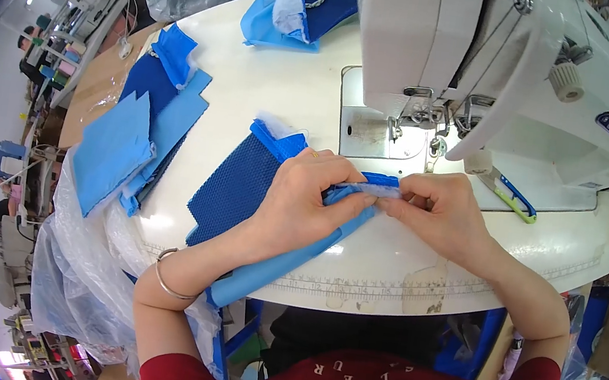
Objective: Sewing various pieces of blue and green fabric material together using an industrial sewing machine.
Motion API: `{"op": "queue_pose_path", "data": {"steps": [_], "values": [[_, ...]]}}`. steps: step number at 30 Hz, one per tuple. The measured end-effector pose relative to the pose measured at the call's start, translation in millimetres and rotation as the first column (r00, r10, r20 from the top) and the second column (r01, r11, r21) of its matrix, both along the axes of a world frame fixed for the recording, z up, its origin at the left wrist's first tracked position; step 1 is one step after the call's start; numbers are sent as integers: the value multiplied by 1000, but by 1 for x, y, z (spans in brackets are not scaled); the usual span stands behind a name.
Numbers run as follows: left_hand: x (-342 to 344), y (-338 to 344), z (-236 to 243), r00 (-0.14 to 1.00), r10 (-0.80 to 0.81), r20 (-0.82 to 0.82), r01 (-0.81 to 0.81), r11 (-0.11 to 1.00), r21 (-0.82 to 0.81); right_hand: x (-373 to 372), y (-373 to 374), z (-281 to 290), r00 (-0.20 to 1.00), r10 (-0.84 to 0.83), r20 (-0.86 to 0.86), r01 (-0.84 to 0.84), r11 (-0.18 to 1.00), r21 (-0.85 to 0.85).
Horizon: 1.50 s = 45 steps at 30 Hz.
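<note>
A dark blue mesh panel (240, 185) backed by smooth light blue fabric (287, 261) lies at the white table's (272, 86) front edge, before the sewing machine (491, 61). Stacked blue pieces (134, 141) sit toward the left edge. The left hand (303, 197) and right hand (440, 208) both pinch the folded fabric edge (370, 191), fingers closed on it

White table (257, 84) with blue fabric (236, 185)

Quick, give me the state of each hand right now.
Left hand: closed, pinching the folded edge of the blue fabric piece.
Right hand: closed, pinching the same edge, near the sewing machine.
</note>
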<state>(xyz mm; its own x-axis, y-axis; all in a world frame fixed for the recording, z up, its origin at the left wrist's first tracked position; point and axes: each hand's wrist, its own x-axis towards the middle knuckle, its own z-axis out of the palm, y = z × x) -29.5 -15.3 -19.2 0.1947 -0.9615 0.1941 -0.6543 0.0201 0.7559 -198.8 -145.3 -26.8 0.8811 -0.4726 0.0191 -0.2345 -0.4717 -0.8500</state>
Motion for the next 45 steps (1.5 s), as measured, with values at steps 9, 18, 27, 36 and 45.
{"op": "queue_pose_path", "data": {"steps": [9, 18, 27, 36, 45], "values": [[0, 1, 1, 1000, 6, 11, -6, 1000, 18, 0, 2, 3, 1000, -13, 15, 13, 999, 39], [-4, 1, 1, 999, 28, -31, -29, 999, -23, -1, 1, -10, 1000, 20, 14, -20, 999, -27], [2, 4, 1, 998, 35, -43, -34, 999, 16, -1, 1, -13, 999, 19, 35, -16, 998, -68], [-3, 3, 0, 997, 75, 7, -73, 989, -126, -2, 1, -12, 998, 10, 54, -5, 995, -96], [-2, 6, -4, 977, 52, 205, 6, 962, -272, -8, -2, 8, 992, -72, 103, 47, 973, 224]]}}
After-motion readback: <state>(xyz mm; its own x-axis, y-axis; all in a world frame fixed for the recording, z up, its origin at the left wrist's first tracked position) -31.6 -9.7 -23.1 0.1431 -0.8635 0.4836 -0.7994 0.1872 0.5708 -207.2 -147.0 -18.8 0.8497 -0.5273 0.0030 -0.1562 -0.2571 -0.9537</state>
